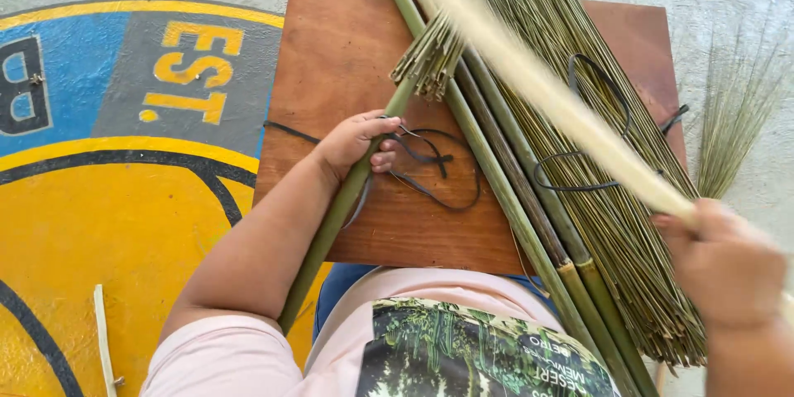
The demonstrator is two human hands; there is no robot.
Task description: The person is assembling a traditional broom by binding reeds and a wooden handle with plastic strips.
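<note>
A: Far left of frame: painted floor (99, 223), yellow and blue, with a loose pale stick (103, 335) lying at lower left.

B: Centre left?

A: Left hand (357, 142) on the brown wooden tabletop (331, 50), fingers wrapped around a green bamboo pole (335, 219) that runs from lower left up toward top centre. A thin black cord (430, 167) lies looped on the wood just beside that hand, touching the fingers.

B: Where the pole meets the bundle?

A: A small tied bunch of green sticks (430, 54) sits against the pole, above the hand. More green poles (529, 198) lie diagonally to the right of it, then a big sheaf of thin broom sticks (612, 190) with another black cord loop (591, 128) resting on top.

B: Right side?

A: Right hand (728, 265), lower right, clenched on a pale stick (529, 74), blurred with motion, crossing above the sheaf.

B: Handling advice?

A: My judgement: keep the left grip firm so the pole doesn't roll, and keep the cord clear of the swinging stick.
</note>
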